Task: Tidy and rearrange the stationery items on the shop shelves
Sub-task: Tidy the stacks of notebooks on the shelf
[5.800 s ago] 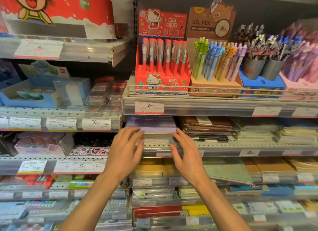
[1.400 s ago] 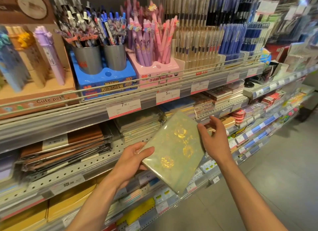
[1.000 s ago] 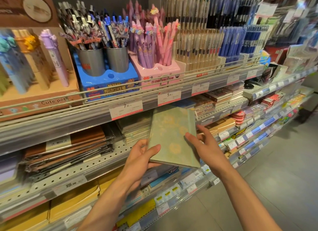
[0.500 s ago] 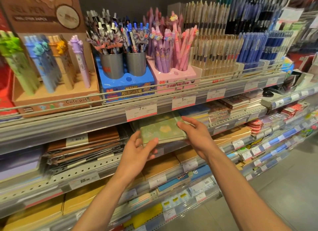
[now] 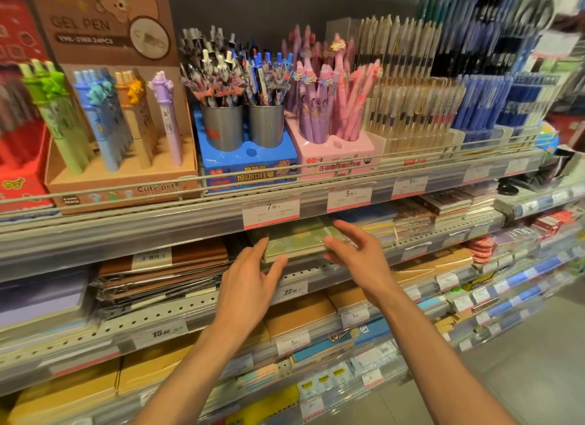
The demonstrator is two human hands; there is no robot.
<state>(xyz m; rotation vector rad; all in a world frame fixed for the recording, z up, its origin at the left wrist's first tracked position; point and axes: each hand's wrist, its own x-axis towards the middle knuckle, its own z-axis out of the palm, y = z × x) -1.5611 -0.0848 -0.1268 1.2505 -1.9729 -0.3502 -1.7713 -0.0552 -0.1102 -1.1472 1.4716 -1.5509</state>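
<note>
A pale green notebook (image 5: 297, 239) with yellowish flower prints lies flat on a stack in the second shelf (image 5: 304, 275), just under the 7.90 price tag (image 5: 270, 210). My left hand (image 5: 253, 282) sits at the notebook's left front corner, fingers spread and touching its edge. At the notebook's right edge is my right hand (image 5: 357, 253), fingers apart, fingertips against the cover. Neither hand grips it.
Left of the green stack lie brown wrapped notebooks (image 5: 164, 269). Blue and patterned notebook stacks (image 5: 411, 215) sit to its right. The shelf above holds pen displays: a blue stand with metal cups (image 5: 247, 152) and a pink stand (image 5: 332, 152). Lower shelves hold kraft notebooks (image 5: 300, 313). Floor lies at the right.
Both hands lifted the green notebook from in front of me, laid it flat on the stack in the second shelf, and have let go, fingers now spread at its edges.
</note>
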